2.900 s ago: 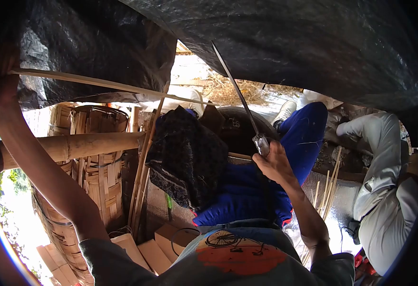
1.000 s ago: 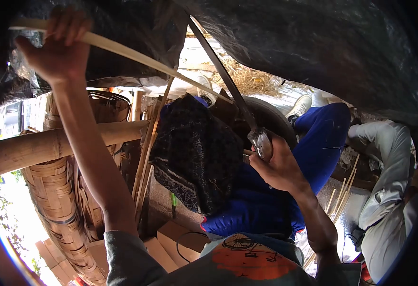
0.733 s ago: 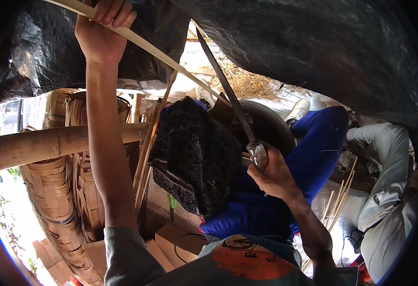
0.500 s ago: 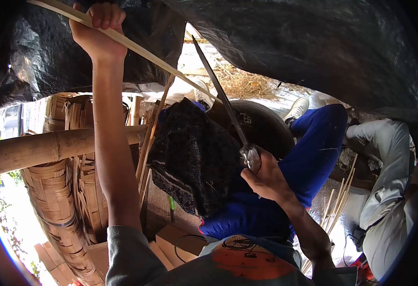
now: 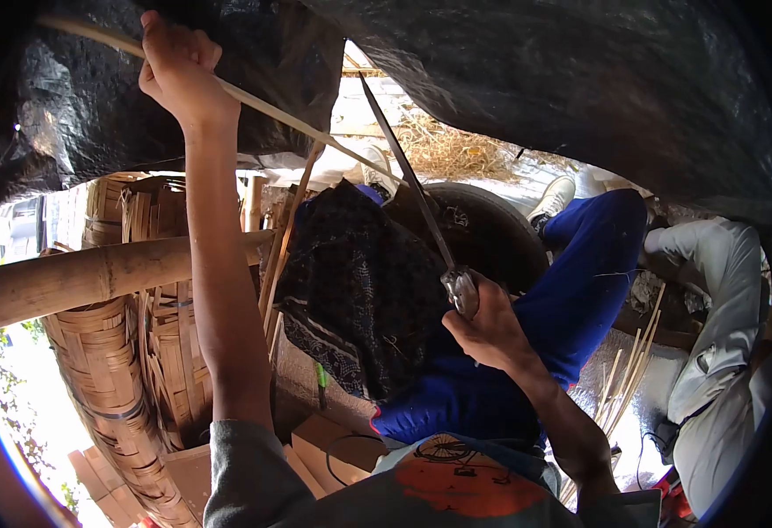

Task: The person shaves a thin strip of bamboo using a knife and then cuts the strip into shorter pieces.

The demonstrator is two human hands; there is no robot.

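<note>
Head view, tilted steeply. Left hand [image 5: 175, 75] raised high, grip closed around a thin bamboo strip [image 5: 298, 119] that slants down and right toward the knife. Right hand [image 5: 490, 327] lower, at centre, grip closed on the handle of a long knife [image 5: 408, 172]; blade points up and left, and the strip appears to meet the blade about midway, though contact is not clear.

Containers: woven bamboo baskets [image 5: 104, 370] stand at left behind a thick horizontal bamboo pole [image 5: 95, 277]; loose bamboo slats stick up out of the nearer one, further contents not visible. A dark round tub [image 5: 491, 229] sits behind the knife hand; its inside is too dark to tell.

Dark patterned cloth [image 5: 359, 282] lies over the blue trousers [image 5: 570, 299]. Black plastic sheet [image 5: 579, 79] covers the upper frame. More split strips [image 5: 628, 378] lie on the ground at right, beside another person in pale clothes [image 5: 720, 343].

Writing: none legible; only a bicycle graphic on the shirt [image 5: 443, 471].
</note>
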